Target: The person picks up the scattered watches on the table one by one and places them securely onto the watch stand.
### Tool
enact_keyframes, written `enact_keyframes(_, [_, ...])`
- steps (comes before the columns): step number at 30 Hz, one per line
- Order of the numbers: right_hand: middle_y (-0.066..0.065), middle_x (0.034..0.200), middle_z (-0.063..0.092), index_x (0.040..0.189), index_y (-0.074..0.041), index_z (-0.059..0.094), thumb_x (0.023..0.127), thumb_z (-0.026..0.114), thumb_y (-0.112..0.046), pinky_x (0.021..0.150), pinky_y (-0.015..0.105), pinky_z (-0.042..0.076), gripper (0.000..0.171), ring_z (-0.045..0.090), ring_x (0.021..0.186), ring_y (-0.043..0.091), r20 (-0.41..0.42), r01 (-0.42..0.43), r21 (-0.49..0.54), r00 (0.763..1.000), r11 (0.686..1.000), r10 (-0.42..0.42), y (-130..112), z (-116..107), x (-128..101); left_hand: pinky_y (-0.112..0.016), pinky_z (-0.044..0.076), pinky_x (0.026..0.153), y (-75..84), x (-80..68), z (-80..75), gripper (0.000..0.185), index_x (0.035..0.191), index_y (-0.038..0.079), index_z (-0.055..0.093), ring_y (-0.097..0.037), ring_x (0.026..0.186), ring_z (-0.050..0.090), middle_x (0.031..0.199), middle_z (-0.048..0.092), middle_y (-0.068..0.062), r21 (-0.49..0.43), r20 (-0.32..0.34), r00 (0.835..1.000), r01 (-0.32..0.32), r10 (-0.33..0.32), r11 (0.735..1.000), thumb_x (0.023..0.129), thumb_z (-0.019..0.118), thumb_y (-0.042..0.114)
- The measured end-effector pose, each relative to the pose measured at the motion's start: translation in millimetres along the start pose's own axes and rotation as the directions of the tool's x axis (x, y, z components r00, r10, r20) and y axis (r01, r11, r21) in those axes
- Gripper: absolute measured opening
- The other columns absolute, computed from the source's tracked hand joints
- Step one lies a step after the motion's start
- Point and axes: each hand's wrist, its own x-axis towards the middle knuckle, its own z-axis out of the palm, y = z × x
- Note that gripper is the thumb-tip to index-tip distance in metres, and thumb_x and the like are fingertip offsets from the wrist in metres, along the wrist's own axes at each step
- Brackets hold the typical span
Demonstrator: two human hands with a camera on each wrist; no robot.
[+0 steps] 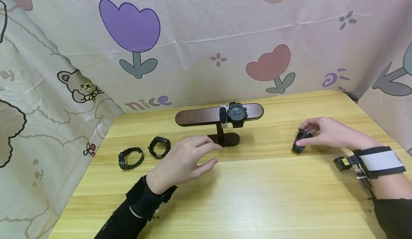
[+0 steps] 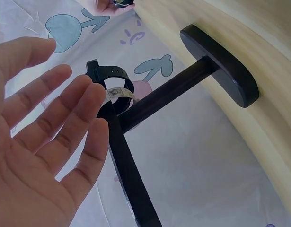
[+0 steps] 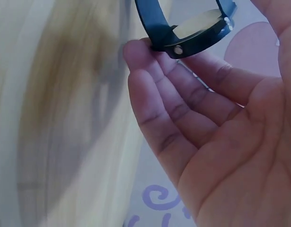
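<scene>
A: While the near half of the surface (image 1: 225, 196) is bare wood, both hands are seen further in. Left hand (image 1: 183, 162) is held palm-down with fingers straight and spread, nothing gripped, just short of the stand base (image 1: 224, 139).

B: Confirmed from the left wrist view: fingers (image 2: 65, 118) flat and relaxed, stand post close behind them. Right side?

A: Right hand (image 1: 322, 132) is curled on a black watch (image 1: 299, 141), pinched at the band between thumb and fingertips. In the right wrist view the case back is seen resting against the fingertips (image 3: 150, 61). Watch is low over the surface, right of the stand; contact with the wood cannot be told.

B: Step in hand is judged as pick-up of that watch, lift not yet cleared.

A: Agreed. Two more black watches are lying left of the left hand, loose watch one (image 1: 130, 157) and loose watch two (image 1: 159, 146), untouched.

B: Further back?

A: Wooden stand bar (image 1: 199, 114) already carries a chunky black watch (image 1: 237, 114) and a slim band (image 1: 222, 115) beside it. Left part of the bar is free.

B: Next move likely calls for the strap to be kept open as a loop and slid over a bar end, with the base steadied by the left hand so the stand is not tipped.

A: Printed cloth (image 1: 206, 35) is hung behind everything.
</scene>
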Motion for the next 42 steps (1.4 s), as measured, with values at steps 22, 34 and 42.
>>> enact_keyframes(22, [0.015,0.124,0.078,0.127,0.002,0.074,0.089,0.089,-0.020,0.085,0.017,0.060,0.046,0.064,0.098,-0.013,0.017,0.039,0.168,0.999,0.985,-0.043,-5.8,-7.9,-2.5,-0.024,0.058,0.075,-4.0,0.1,-3.6,0.026,0.122,0.015,0.076,-0.009,0.088,0.069,0.109,0.075,0.002,-0.012,0.003,1.000,0.007,-0.007,1.000,0.097,0.079,0.021])
enact_keyframes(34, [0.010,0.120,0.079,0.126,0.001,0.074,0.088,0.090,-0.025,0.083,0.017,0.060,0.048,0.069,0.093,-0.006,0.058,-0.022,0.157,0.998,0.987,0.013,-5.4,-7.2,-1.3,-0.024,0.058,0.075,-3.9,-0.4,-5.7,0.027,0.122,0.014,0.076,-0.009,0.087,0.069,0.108,0.075,0.002,-0.014,0.001,1.000,0.005,-0.005,1.000,0.096,0.080,0.020])
enact_keyframes(42, [0.011,0.126,0.078,0.128,-0.007,0.075,0.088,0.090,-0.033,0.087,0.018,0.058,0.050,0.071,0.100,-0.003,0.045,-0.007,0.126,0.999,0.992,0.001,-7.9,-8.7,-2.7,-0.024,0.056,0.072,-4.3,-0.6,-7.7,0.027,0.122,0.013,0.075,-0.009,0.084,0.067,0.106,0.075,0.000,-0.018,0.000,1.000,0.003,-0.003,1.000,0.096,0.080,0.019])
